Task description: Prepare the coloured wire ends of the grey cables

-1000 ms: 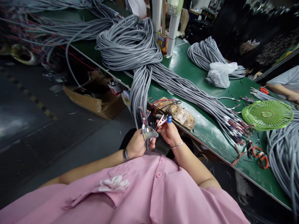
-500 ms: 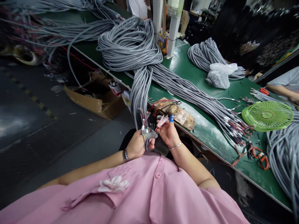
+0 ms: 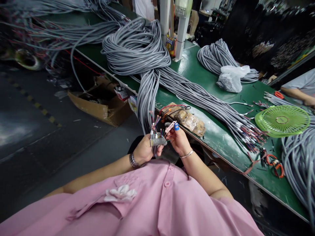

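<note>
My left hand (image 3: 144,151) is closed around the ends of a few grey cables (image 3: 155,141), whose stripped coloured wires stick up above my fingers. A grey cot covers one finger of that hand. My right hand (image 3: 179,140) pinches a small pink tool (image 3: 170,127) close to those wire tips, and a blue cot (image 3: 176,126) sits on one fingertip. Both hands hover in front of the green workbench (image 3: 216,137), just below a bundle of grey cables (image 3: 147,95) that hangs over its edge.
Big coils of grey cable (image 3: 137,46) lie on the bench, with a taped brown block (image 3: 188,119), a white plastic bag (image 3: 231,78), a green fan grille (image 3: 282,120) and orange-handled cutters (image 3: 274,164). A cardboard box (image 3: 100,101) stands on the floor at left. Another person's arm (image 3: 299,93) rests at far right.
Both hands have risen a little toward the hanging bundle, and the pink tool now sits nearer the wire tips. The grips look unchanged.
</note>
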Motion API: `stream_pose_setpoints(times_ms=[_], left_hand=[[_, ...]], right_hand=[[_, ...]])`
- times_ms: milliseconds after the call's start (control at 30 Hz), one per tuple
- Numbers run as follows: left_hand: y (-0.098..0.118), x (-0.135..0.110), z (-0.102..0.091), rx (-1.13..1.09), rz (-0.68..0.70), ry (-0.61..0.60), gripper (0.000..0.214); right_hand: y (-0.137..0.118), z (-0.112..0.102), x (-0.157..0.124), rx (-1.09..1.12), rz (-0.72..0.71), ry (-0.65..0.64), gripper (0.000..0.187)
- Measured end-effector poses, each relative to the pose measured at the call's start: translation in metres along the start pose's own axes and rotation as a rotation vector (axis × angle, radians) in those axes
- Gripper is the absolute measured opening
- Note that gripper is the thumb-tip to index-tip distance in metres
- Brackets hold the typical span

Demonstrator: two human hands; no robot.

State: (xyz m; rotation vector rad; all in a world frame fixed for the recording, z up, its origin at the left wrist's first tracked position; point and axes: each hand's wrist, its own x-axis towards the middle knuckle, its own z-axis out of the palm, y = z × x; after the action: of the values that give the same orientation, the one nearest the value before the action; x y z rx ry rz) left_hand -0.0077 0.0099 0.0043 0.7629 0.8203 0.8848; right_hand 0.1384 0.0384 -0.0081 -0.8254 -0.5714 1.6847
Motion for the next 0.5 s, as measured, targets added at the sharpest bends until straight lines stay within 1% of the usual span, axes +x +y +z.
stream_pose_setpoints(times_ms=[67,133,200,267,300,367,433,500], left_hand=[[-0.0006,0.0018,0.0003,-0.003,-0.004,-0.002,0.030],[-0.0008,0.0028,0.0008,-0.012,-0.001,0.007,0.028],[-0.0005,0.0033,0.0012,-0.019,-0.003,0.018,0.027],[-0.0002,0.0037,0.0012,-0.015,-0.011,0.017,0.028],[-0.0001,0.0040,0.0010,-0.012,-0.015,0.012,0.029],[-0.0005,0.0045,0.0002,-0.011,-0.019,-0.003,0.031],[-0.0016,0.0051,-0.0009,-0.015,-0.021,-0.011,0.031],[-0.0031,0.0054,-0.0020,-0.010,-0.031,-0.012,0.032]], right_hand=[[0.0020,-0.0003,0.0011,-0.006,-0.023,0.033,0.039],[0.0048,-0.0017,0.0017,-0.060,-0.091,0.113,0.035],[0.0076,-0.0036,0.0018,-0.169,-0.193,0.210,0.036],[0.0090,-0.0045,0.0016,-0.262,-0.260,0.248,0.042],[0.0090,-0.0043,0.0015,-0.274,-0.254,0.228,0.046],[0.0076,-0.0022,0.0017,-0.214,-0.168,0.144,0.052],[0.0052,0.0014,0.0026,-0.104,-0.058,0.068,0.052],[0.0030,0.0050,0.0040,-0.014,-0.010,0.048,0.049]])
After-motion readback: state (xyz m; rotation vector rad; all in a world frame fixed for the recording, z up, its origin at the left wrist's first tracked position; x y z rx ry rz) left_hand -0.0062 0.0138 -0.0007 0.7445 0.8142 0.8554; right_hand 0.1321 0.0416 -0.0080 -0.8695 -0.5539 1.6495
